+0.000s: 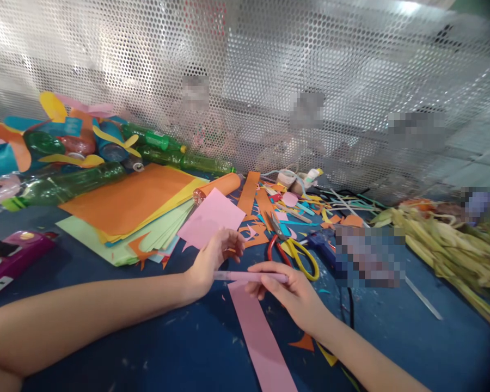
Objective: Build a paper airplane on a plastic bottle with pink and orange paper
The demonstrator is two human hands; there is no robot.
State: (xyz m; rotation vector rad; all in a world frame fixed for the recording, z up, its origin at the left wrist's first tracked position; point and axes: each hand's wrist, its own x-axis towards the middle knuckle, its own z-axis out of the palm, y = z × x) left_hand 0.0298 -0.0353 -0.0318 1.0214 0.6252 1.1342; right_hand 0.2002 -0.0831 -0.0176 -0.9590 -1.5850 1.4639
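My right hand (280,288) pinches a slim pink pen (255,276), held level. The pen's clear left end reaches the heel of my left hand (220,256); I cannot tell if they touch. That left hand is loosely curled and holds nothing. Below the pen lies a long pink paper strip (261,337), running toward the front edge. Just beyond my left hand is a square of pink paper (213,218). Scissors (296,253) with a red and a yellow handle loop lie beyond my right hand, blades pointing away.
Orange paper sheets (134,190) top a stack at the left. Green bottles (73,182) and paper-winged shapes stand behind it. Paper scraps (302,207) litter the back. A blue glue gun (322,245) and dried husks (441,245) lie right. A perforated metal screen (253,71) closes the back.
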